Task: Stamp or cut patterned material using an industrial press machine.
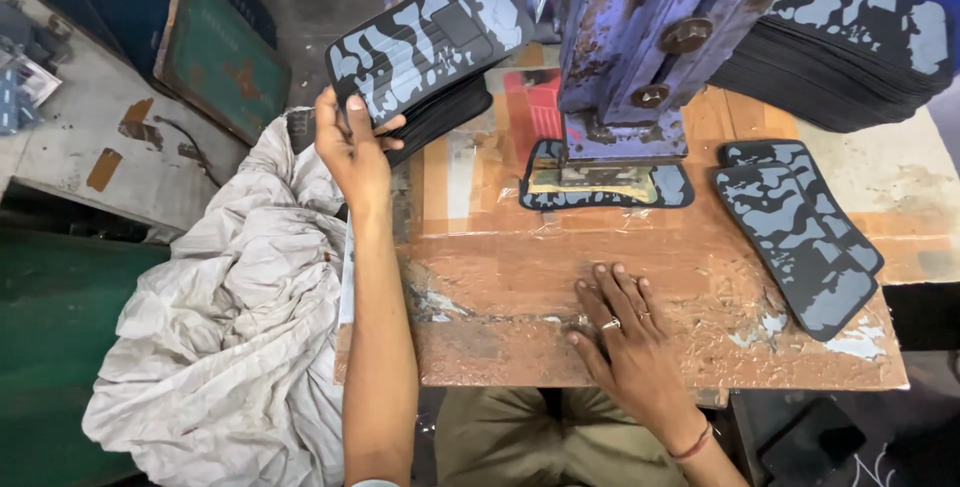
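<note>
**Camouflage Panel Held at Left Edge of Counter**

The camouflage panel (430, 32), grey and black, is raised above a dark stack (440, 117) at the far left of the counter (500, 277). The left hand (350, 147) has its fingers (362, 112) clamped on the panel's lower edge, thumb on top, forearm extended forward. The stack is partly hidden behind hand and panel. The right hand (625, 332) lies flat, palm down, fingers spread, holding nothing. A blue press (640, 47) covers most of another panel (605, 187); its top is cut off.

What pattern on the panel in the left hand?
Grey-blue camouflage on black, on the panel in the left hand; head view.
</note>
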